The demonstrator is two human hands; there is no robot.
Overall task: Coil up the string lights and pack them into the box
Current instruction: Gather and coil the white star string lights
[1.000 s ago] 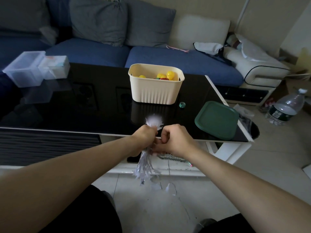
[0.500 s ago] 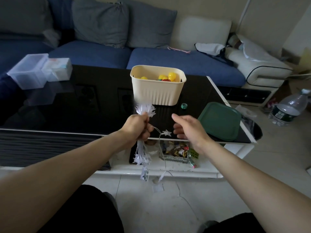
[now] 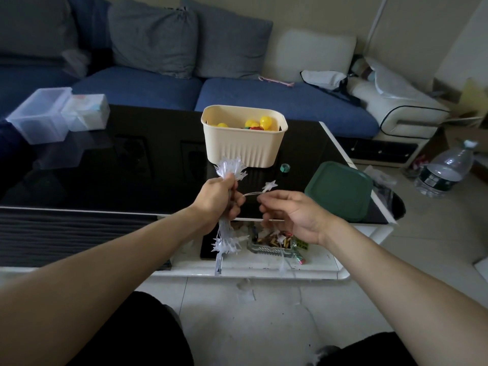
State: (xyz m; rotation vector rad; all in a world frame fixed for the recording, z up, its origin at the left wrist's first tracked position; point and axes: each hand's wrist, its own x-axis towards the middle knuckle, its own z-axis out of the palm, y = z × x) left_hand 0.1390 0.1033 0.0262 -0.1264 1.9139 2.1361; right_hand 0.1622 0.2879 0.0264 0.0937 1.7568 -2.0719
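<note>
My left hand (image 3: pixel 219 198) grips a bundle of white star-shaped string lights (image 3: pixel 231 168); stars stick out above my fist and more hang below it. A thin wire with one star (image 3: pixel 269 186) runs from the bundle to my right hand (image 3: pixel 291 215), which pinches the wire between thumb and fingertips. Loose wire trails down toward the floor (image 3: pixel 284 268). The cream ribbed box (image 3: pixel 244 149) stands on the black table just behind my hands, with yellow balls inside. Its green lid (image 3: pixel 340 190) lies to the right.
The black glass table (image 3: pixel 118 167) carries two clear plastic containers (image 3: pixel 42 117) at the far left and a small green ring (image 3: pixel 285 168) by the box. A tray of small items (image 3: pixel 274 240) sits on the lower white shelf. A water bottle (image 3: pixel 446 169) stands on the floor at right.
My hands, pressed together a second ago, have drawn apart. The right hand has moved right, pulling a length of wire with one star out from the bundle; both hands have risen slightly.
</note>
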